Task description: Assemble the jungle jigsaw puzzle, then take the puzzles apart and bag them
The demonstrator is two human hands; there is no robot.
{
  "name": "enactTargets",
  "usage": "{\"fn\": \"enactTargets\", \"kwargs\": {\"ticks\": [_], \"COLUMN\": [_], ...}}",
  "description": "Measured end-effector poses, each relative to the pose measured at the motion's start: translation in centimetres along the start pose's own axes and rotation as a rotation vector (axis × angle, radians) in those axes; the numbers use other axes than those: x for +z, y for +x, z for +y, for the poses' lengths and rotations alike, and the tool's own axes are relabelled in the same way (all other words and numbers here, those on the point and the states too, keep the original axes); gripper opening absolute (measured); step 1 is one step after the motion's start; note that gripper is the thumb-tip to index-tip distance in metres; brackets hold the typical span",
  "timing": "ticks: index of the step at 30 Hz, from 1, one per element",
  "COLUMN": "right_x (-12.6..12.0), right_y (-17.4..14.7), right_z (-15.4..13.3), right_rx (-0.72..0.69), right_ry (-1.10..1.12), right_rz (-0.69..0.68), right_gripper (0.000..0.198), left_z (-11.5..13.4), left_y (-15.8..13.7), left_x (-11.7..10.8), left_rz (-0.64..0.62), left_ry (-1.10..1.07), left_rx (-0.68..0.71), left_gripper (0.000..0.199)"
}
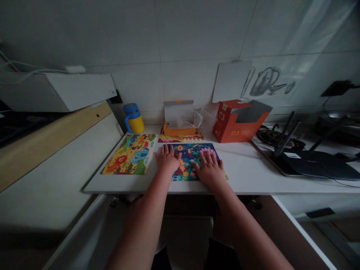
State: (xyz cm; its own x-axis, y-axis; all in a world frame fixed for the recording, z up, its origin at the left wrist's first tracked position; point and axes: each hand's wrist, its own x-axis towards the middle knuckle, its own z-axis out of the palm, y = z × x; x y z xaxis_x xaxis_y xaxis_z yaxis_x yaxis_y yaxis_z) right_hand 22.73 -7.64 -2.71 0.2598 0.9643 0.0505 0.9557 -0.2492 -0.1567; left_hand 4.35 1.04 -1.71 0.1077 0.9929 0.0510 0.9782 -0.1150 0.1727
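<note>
A dark blue picture puzzle [188, 150] with a colourful scene lies flat near the front of the white table. My left hand [168, 160] rests on its left side, fingers spread. On its right side lies my right hand [209, 168], palm down with the fingers apart. Both hands cover parts of the picture. To the left is a yellow animal puzzle [129, 154], showing a lion and an elephant. Another colourful board [180, 140] is partly hidden under an opened orange box [180, 131] behind the blue puzzle.
A blue and yellow bottle [135, 120] stands at the back left. Crumpled clear plastic [207, 122] sits beside a cut-open red-orange box [236, 122]. A black router [317, 164] with antennas lies on the right. The table's front edge [253, 192] runs close to my forearms.
</note>
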Motion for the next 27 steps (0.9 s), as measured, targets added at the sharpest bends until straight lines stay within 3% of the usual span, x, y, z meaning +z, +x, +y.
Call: {"fn": "enactTargets", "kwargs": {"ticks": [4,8,12,15,18,20,24,27], "right_x": [0.1,0.3,0.4,0.3,0.1,0.1,0.0,-0.2], "right_y": [-0.6,-0.8,-0.6,-0.3,-0.1,-0.1,-0.1,-0.1], "right_z": [0.4,0.5,0.0,-0.8,-1.5,-1.7,-2.0,-2.5], "right_rx": [0.005,0.011,0.052,0.113,0.163,0.169,0.137,0.156], "right_ry": [-0.005,0.011,0.033,0.033,0.027,0.032,0.064,0.017], "right_rz": [-0.02,-0.001,-0.001,-0.016,-0.039,-0.042,-0.037,-0.023], "right_gripper": [0.077,0.076,0.075,0.074,0.075,0.075,0.078,0.074], "left_z": [-1.1,-2.4,-3.7,-4.3,-3.4,-1.8,2.0,3.0], "left_y": [-2.2,-6.3,-10.2,-11.3,-12.0,-13.2,-17.8,-20.4], "left_x": [-0.1,0.2,0.9,0.7,-1.8,-4.8,-10.5,-11.7], "left_rz": [-0.006,0.027,0.108,0.142,0.221,0.347,0.622,0.633], "left_ry": [0.005,0.028,0.065,0.048,-0.049,-0.209,-0.387,-0.329], "left_rx": [0.047,0.084,0.241,0.295,0.382,0.582,0.966,0.913], "left_gripper": [0.083,0.079,0.07,0.059,0.04,0.033,0.042,0.032]}}
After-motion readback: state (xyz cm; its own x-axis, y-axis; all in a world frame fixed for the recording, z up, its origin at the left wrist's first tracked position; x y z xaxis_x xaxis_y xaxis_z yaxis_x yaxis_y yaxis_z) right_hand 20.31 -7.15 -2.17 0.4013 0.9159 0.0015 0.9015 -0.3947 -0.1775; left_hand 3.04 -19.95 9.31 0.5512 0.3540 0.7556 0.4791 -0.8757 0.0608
